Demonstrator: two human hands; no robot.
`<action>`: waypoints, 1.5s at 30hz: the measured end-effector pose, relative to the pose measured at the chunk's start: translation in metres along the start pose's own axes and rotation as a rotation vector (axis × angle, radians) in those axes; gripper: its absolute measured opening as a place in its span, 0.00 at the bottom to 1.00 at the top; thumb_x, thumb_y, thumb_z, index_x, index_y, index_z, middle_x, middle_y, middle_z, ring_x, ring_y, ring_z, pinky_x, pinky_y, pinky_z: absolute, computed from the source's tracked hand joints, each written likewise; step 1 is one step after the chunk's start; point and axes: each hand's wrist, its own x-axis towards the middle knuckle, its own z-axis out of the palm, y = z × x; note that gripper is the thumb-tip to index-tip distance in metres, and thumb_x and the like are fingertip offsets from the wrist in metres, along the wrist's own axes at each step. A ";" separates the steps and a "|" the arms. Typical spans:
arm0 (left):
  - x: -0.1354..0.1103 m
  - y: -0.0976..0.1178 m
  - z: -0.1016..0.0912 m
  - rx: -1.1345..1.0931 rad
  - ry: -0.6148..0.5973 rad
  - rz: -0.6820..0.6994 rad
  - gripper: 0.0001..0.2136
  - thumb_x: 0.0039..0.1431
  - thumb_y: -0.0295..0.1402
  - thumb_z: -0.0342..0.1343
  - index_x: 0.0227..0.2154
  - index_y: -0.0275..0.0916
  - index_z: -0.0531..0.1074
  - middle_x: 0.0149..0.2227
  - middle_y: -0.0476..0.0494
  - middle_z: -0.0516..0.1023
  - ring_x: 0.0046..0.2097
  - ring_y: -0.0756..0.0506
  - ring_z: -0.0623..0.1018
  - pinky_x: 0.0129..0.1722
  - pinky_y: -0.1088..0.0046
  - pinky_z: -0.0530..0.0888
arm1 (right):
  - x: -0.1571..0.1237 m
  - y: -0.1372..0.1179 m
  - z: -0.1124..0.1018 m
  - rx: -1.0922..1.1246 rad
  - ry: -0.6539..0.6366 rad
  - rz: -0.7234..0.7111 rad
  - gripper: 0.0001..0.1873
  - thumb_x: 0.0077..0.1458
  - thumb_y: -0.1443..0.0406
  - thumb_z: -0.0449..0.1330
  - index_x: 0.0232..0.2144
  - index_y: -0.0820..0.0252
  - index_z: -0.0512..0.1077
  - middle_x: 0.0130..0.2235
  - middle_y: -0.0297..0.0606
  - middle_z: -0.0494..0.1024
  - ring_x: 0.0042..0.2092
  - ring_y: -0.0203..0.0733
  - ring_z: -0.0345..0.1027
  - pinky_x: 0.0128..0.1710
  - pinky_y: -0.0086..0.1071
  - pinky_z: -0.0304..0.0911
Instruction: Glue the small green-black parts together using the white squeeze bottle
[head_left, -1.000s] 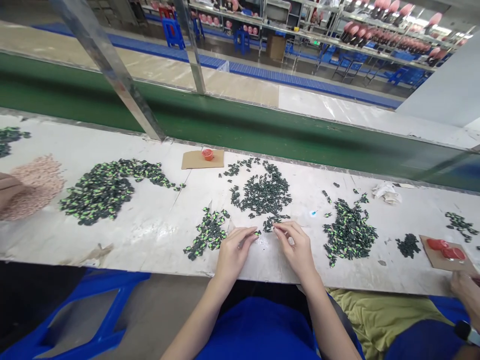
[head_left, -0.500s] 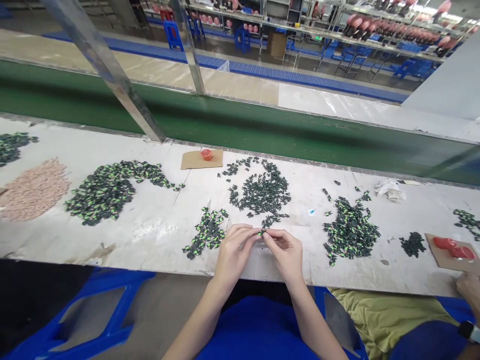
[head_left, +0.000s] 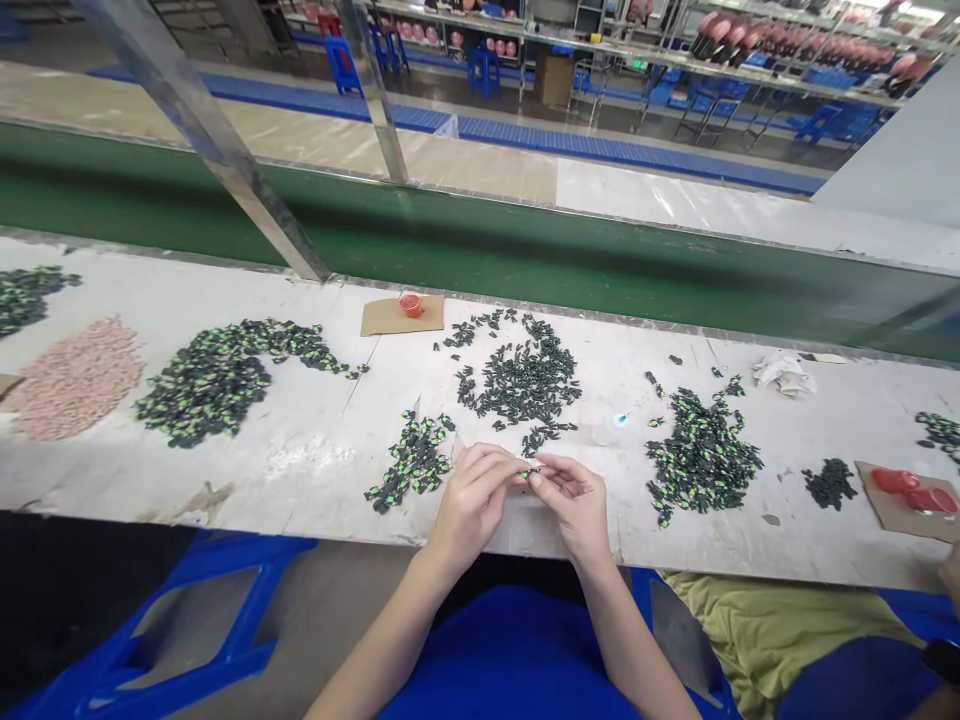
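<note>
Head: part [head_left: 526, 474] in hands [head_left: 469, 497], red-filled tub [head_left: 410, 305] beyond

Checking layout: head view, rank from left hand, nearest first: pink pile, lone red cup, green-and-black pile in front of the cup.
1. Green-and-black pile: just left of the left hand.
2. Lone red cup: ahead, on cardboard.
3. Pink pile: far left.

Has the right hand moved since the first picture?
Yes. The right hand has shifted leftward, toward the left hand, judged against the pile of black-and-green pieces lying to its right on the table.
</note>
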 end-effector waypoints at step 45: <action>-0.008 -0.023 0.017 0.132 -0.267 -0.087 0.16 0.63 0.24 0.47 0.52 0.42 0.67 0.49 0.40 0.75 0.57 0.40 0.68 0.52 0.56 0.68 | 0.006 -0.028 -0.108 -1.016 0.188 -0.577 0.06 0.49 0.61 0.60 0.27 0.58 0.74 0.26 0.37 0.76 0.26 0.40 0.70 0.30 0.35 0.67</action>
